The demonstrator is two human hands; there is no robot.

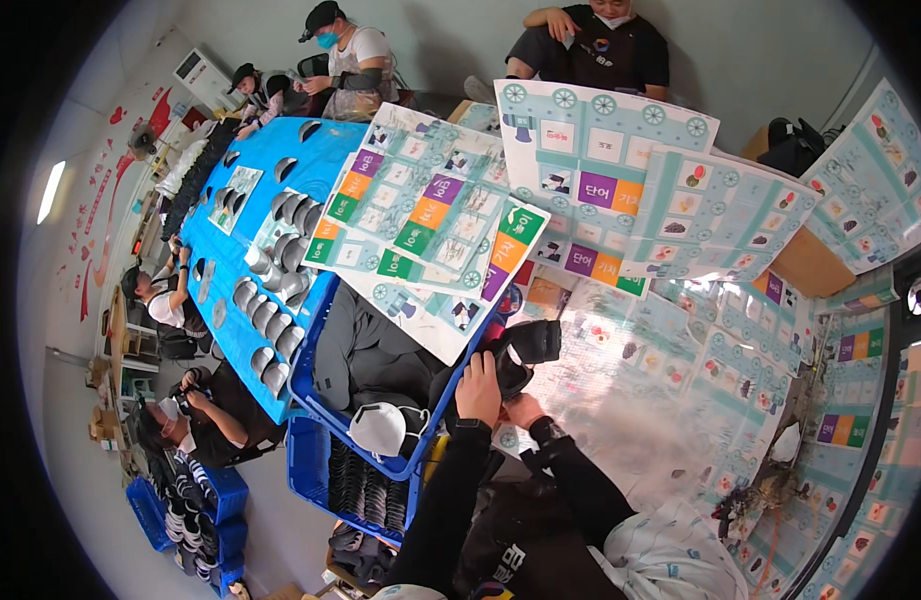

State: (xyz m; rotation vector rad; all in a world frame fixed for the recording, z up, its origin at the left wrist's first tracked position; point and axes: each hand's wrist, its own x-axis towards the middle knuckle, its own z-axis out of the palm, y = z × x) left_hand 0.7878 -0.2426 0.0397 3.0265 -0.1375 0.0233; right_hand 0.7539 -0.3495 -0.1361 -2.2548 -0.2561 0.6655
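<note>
While gripping low in the frame at about six o'clock: left hand (478, 388) with fingers curled over a black shoe piece (521, 352), blue crate (316, 400) and white mask (379, 427) at its nine o'clock. Right hand (524, 409) tucked beneath the same piece, touching it, how far closed impossible to tell; printed game sheets (671, 360) spread at three o'clock.

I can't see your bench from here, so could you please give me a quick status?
Left hand and right hand both gripping a black shoe part. Held over the printed sheets. Blue crate close on the left.
</note>
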